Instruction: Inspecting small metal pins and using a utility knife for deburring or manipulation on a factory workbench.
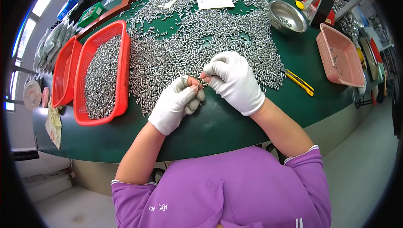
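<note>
1. The person's left hand (pixel 178 104), in a white glove with bare thumb and finger tips, is closed in a pinch, the other fingers curled under. Between those tips sits a small metal piece (pixel 199 85), mostly covered by them.
2. The right hand (pixel 234 81), gloved too, bends in from the other side, its fingertips drawn together right beside the piece. I can't tell from here whether they grip it, only touch it, or hold another.
3. So the piece is at the very tips of the left hand, just to the left of and below the right hand's fingertips, over the near edge of a broad spread of silvery pieces (pixel 168 66) on the green table (pixel 226 133).
4. That spread reaches away beyond both hands, with a white paper sheet (pixel 215 1) lying on its far part.
5. Well to the left of the left hand stands a red basket (pixel 122 75) heaped with similar pieces.
6. Past the right hand, a yellow-handled tool (pixel 300 83) lies beside the spread; farther off are a metal bowl (pixel 289 10) holding some pieces and a pink basket (pixel 351 58).
</note>
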The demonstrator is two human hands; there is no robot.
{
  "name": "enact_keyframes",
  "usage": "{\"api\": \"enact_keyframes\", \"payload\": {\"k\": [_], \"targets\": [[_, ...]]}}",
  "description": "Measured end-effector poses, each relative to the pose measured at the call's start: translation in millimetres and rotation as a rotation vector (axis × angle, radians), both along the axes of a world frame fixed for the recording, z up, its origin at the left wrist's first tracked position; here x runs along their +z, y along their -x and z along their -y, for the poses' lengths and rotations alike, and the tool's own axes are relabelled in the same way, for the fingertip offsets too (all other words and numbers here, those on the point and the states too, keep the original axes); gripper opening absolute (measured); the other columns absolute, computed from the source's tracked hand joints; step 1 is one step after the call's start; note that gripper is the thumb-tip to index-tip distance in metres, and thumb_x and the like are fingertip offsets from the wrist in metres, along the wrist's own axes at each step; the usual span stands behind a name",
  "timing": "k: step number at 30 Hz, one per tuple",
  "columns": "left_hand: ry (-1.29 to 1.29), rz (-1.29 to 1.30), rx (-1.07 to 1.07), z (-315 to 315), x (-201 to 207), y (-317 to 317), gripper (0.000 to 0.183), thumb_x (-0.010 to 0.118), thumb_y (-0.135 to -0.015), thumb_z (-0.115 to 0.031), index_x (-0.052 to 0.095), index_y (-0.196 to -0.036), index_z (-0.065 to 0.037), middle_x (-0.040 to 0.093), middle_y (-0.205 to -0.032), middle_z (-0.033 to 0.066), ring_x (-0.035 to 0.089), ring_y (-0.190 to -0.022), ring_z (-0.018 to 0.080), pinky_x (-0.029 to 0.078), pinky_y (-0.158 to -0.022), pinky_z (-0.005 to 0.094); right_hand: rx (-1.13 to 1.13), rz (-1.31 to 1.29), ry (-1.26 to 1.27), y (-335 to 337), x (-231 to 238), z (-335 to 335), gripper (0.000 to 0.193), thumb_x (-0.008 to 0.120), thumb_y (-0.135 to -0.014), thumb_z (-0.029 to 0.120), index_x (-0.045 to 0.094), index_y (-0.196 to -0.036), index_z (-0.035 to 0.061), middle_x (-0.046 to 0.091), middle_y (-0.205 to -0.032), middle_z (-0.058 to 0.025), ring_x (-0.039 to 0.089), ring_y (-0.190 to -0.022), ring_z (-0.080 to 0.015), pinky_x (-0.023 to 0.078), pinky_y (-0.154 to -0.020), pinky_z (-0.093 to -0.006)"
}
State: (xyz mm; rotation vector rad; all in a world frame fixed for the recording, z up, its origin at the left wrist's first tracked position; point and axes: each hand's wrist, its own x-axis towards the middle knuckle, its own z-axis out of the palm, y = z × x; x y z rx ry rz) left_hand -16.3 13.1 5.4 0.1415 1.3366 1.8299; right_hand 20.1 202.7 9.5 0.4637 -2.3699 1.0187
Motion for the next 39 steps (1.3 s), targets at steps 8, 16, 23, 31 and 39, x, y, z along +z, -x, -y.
{"api": "enact_keyframes", "payload": {"k": [8, 16, 23, 31, 39], "targets": [[-0.028, 0.007, 0.005, 0.1, -0.6, 0.7, 0.009, 0.057, -0.093, -0.019, 0.052, -0.097, -0.012, 0.057, -0.082, -0.0007, 0.043, -0.06, 0.0038, 0.037, -0.055, 0.0157, -0.069, -0.013, -0.044, 2.9, -4.9, -3.4, 0.011, 0.072, -0.069, 0.005, 0.067, -0.078, 0.008, 0.062, -0.079, -0.008, 0.06, -0.073, -0.0268, 0.049, -0.066, -0.0363], [-0.022, 0.049, 0.054, -2.4, 2.0, -2.2, 0.01, 0.052, -0.097, -0.018, 0.055, -0.098, -0.008, 0.057, -0.08, -0.0002, 0.046, -0.061, 0.0041, 0.038, -0.055, 0.0168, 0.107, 0.013, 0.075, -0.4, 6.7, 1.4, 0.018, 0.076, -0.062, 0.003, 0.066, -0.077, 0.0073, 0.061, -0.076, -0.0077, 0.06, -0.071, -0.0264, 0.048, -0.063, -0.036], [0.043, -0.068, 0.024, -2.8, 6.4, -5.2, 0.015, 0.05, -0.098, -0.021, 0.055, -0.1, -0.007, 0.056, -0.079, 0.0002, 0.044, -0.059, 0.0047, 0.035, -0.053, 0.0176, 0.087, -0.025, 0.028, -2.6, 4.4, 0.8, 0.016, 0.075, -0.065, 0.004, 0.065, -0.077, 0.0081, 0.062, -0.08, -0.0073, 0.06, -0.075, -0.0263, 0.048, -0.066, -0.0363], [-0.068, 0.012, -0.004, 0.6, -3.3, -1.9, 0.018, 0.051, -0.098, -0.026, 0.054, -0.101, -0.008, 0.056, -0.079, -0.0006, 0.044, -0.059, 0.004, 0.035, -0.052, 0.0167, 0.039, 0.084, 0.035, -5.6, 0.8, 4.0, 0.012, 0.073, -0.07, 0.008, 0.064, -0.079, 0.0091, 0.06, -0.088, -0.0083, 0.059, -0.085, -0.0268, 0.048, -0.075, -0.0374], [-0.113, 0.043, -0.029, 0.1, -4.2, -3.4, 0.016, 0.051, -0.098, -0.026, 0.054, -0.099, -0.01, 0.056, -0.08, -0.0013, 0.043, -0.06, 0.0032, 0.034, -0.053, 0.0156, 0.113, 0.064, 0.106, -5.9, 5.7, 5.5, 0.009, 0.067, -0.076, 0.012, 0.064, -0.081, 0.0055, 0.062, -0.081, -0.0101, 0.059, -0.081, -0.0299, 0.048, -0.073, -0.0396]]}}
